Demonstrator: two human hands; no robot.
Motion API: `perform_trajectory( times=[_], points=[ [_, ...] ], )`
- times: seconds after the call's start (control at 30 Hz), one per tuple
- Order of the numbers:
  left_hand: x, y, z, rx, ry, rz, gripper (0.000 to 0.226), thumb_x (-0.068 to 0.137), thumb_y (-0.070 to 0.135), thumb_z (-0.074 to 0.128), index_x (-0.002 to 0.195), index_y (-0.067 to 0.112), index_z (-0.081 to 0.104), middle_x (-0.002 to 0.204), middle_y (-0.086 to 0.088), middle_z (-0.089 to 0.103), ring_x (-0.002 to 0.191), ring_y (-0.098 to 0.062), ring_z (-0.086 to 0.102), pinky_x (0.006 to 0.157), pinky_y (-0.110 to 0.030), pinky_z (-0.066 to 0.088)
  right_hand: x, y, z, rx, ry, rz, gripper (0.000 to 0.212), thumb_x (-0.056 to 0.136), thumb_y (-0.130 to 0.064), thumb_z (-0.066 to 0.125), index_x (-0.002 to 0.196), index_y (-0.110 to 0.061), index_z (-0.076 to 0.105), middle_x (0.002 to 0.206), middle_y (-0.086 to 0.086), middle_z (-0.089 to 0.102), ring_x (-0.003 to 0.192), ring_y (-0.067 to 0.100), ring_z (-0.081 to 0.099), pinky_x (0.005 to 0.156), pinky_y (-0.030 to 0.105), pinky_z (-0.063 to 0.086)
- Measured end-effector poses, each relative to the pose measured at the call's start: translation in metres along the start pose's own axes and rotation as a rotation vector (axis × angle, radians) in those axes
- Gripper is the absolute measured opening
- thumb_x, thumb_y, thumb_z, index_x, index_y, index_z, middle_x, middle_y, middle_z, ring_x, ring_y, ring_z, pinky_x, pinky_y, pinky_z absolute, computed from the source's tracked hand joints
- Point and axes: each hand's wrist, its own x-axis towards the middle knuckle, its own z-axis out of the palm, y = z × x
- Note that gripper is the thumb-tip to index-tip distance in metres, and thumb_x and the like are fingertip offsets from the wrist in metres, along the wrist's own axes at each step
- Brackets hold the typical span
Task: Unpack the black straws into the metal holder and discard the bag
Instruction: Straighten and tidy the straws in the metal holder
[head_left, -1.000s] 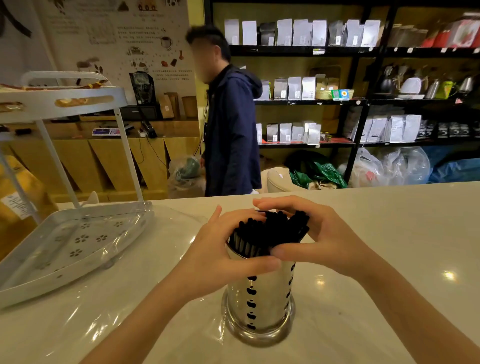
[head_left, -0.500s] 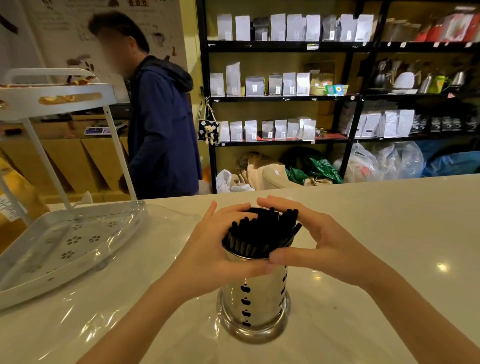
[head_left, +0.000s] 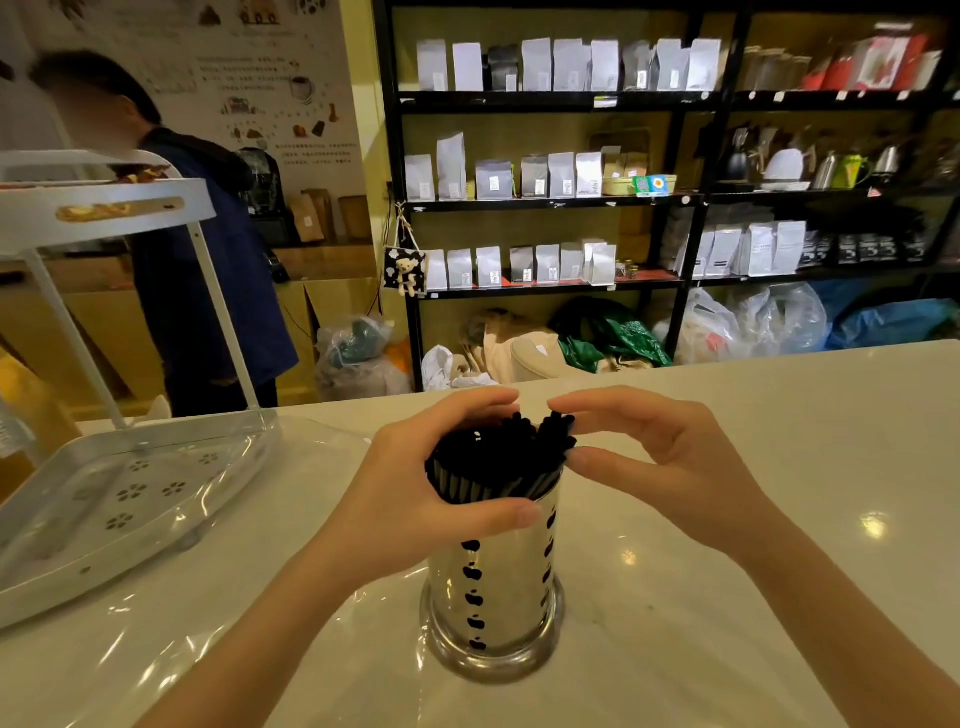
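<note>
A shiny metal holder (head_left: 511, 582) with black cut-outs stands upright on the white counter. Inside it a thick bundle of black straws (head_left: 498, 452) sticks up above the rim. My left hand (head_left: 410, 488) wraps the bundle's left side, with the thumb across the holder's rim and the fingers curled behind the straws. My right hand (head_left: 665, 467) hovers at the bundle's right side, fingers spread, its thumb tip and index tip just touching the straw ends. The clear plastic bag (head_left: 156, 654) lies flat and empty on the counter, reaching under the holder.
A white two-tier rack (head_left: 104, 525) stands on the counter at the left, its lower tray near the bag. Behind the counter a person in a dark blue jacket (head_left: 208, 270) stands at the left. Black shelves (head_left: 545, 202) with pouches fill the back wall.
My right hand has let go of the straws and opened, moving slightly right. My left hand keeps its hold. The person behind the counter has walked left.
</note>
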Motion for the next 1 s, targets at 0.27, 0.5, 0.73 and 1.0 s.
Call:
perform_trajectory(
  times=[0.27, 0.5, 0.73, 1.0],
  points=[
    [0.002, 0.005, 0.004, -0.033, 0.048, 0.040, 0.052, 0.058, 0.042, 0.073, 0.108, 0.039, 0.058, 0.110, 0.022, 0.061, 0.104, 0.005, 0.057, 0.080, -0.006, 0.045, -0.001, -0.001, 0.004, 0.019, 0.083, 0.042, 0.028, 0.071, -0.009, 0.073, 0.090, -0.028, 0.068, 0.082, -0.009, 0.076, 0.079, 0.007, 0.071, 0.077, 0.016, 0.052],
    [0.002, 0.009, 0.006, 0.019, 0.077, 0.053, 0.045, 0.059, 0.043, 0.072, 0.103, 0.039, 0.060, 0.106, 0.023, 0.061, 0.099, 0.004, 0.058, 0.077, -0.004, 0.043, -0.001, -0.003, 0.008, -0.096, 0.020, 0.011, 0.023, 0.076, -0.006, 0.072, 0.084, -0.028, 0.072, 0.085, -0.006, 0.073, 0.080, 0.010, 0.067, 0.081, 0.026, 0.053],
    [0.002, 0.010, 0.007, -0.002, 0.084, 0.037, 0.045, 0.058, 0.043, 0.072, 0.102, 0.042, 0.060, 0.104, 0.024, 0.061, 0.097, 0.005, 0.059, 0.075, -0.004, 0.044, 0.003, -0.007, 0.007, -0.114, 0.050, -0.016, 0.022, 0.075, -0.011, 0.073, 0.079, -0.033, 0.070, 0.082, -0.012, 0.072, 0.077, 0.005, 0.065, 0.077, 0.017, 0.050],
    [-0.001, 0.010, 0.006, -0.029, 0.074, 0.006, 0.048, 0.055, 0.049, 0.071, 0.101, 0.047, 0.057, 0.105, 0.028, 0.060, 0.100, 0.010, 0.055, 0.075, -0.004, 0.045, 0.011, -0.018, -0.009, 0.044, 0.161, -0.026, 0.027, 0.068, -0.031, 0.068, 0.095, -0.030, 0.067, 0.081, -0.009, 0.076, 0.084, 0.007, 0.070, 0.085, 0.026, 0.051]
  ],
)
